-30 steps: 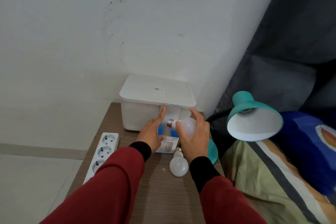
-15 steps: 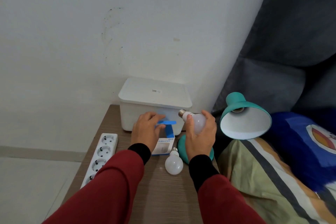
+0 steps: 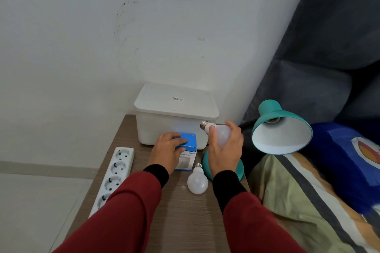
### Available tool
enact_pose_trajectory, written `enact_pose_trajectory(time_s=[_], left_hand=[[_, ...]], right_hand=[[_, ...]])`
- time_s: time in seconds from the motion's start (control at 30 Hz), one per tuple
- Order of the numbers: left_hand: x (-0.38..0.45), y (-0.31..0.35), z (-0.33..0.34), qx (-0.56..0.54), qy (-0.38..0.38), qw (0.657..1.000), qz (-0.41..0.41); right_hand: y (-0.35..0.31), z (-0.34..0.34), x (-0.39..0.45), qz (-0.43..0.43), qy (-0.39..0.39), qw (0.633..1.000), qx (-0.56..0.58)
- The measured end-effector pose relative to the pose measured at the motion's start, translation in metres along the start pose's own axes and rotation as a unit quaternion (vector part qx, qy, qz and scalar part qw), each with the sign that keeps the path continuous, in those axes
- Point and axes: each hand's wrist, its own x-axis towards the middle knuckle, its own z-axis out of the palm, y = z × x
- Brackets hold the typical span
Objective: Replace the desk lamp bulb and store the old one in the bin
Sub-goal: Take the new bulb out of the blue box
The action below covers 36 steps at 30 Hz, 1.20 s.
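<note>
My right hand (image 3: 225, 153) grips a white bulb (image 3: 219, 133) by its globe, the metal screw base pointing up and left, just left of the teal desk lamp's shade (image 3: 281, 129). The shade's white inside faces me and its socket holds no bulb. My left hand (image 3: 167, 150) rests on the blue top flap of a small blue and white box (image 3: 188, 157) standing before the white lidded bin (image 3: 174, 115). A second white bulb (image 3: 197, 179) lies on the wooden table beside the lamp's teal base (image 3: 239, 168).
A white power strip (image 3: 112, 175) with several sockets lies along the left edge of the table (image 3: 181, 222). The bin's lid is on. A white wall stands behind. To the right, a bed with striped bedding (image 3: 308, 201) and a dark headboard.
My right hand drew the bulb out of the box and carried it right, toward the lamp shade. My left hand pressed the box flap down and the box now stands shut.
</note>
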Motion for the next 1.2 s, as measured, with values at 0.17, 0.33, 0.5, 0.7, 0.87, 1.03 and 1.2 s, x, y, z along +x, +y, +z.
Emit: enact_pose_trajectory(time_s=[0.17, 0.33, 0.5, 0.7, 0.87, 1.03, 1.2], left_hand=[[0.003, 0.003, -0.001, -0.006, 0.005, 1.000, 0.001], [-0.001, 0.000, -0.001, 0.033, -0.011, 0.999, 0.019], [-0.006, -0.009, 0.001, 0.112, -0.069, 0.989, 0.069], [-0.003, -0.004, -0.010, 0.175, -0.119, 0.974, 0.077], [0.007, 0.016, -0.036, 0.097, -0.081, 0.992, 0.020], [0.025, 0.072, -0.068, 0.029, -0.060, 0.995, 0.072], [0.030, 0.146, -0.079, -0.070, -0.072, 0.984, 0.144]], right_hand=[[0.002, 0.003, 0.000, 0.004, -0.003, 1.000, -0.003], [0.003, 0.005, 0.000, 0.001, -0.005, 1.000, -0.002], [0.001, 0.007, -0.003, -0.002, -0.017, 1.000, 0.004], [-0.010, 0.001, -0.009, -0.008, -0.017, 0.999, 0.036], [-0.024, -0.013, -0.022, -0.059, 0.015, 0.997, 0.054], [-0.036, -0.044, -0.034, -0.055, 0.112, 0.989, 0.077], [-0.035, -0.079, -0.039, 0.009, 0.174, 0.978, 0.118]])
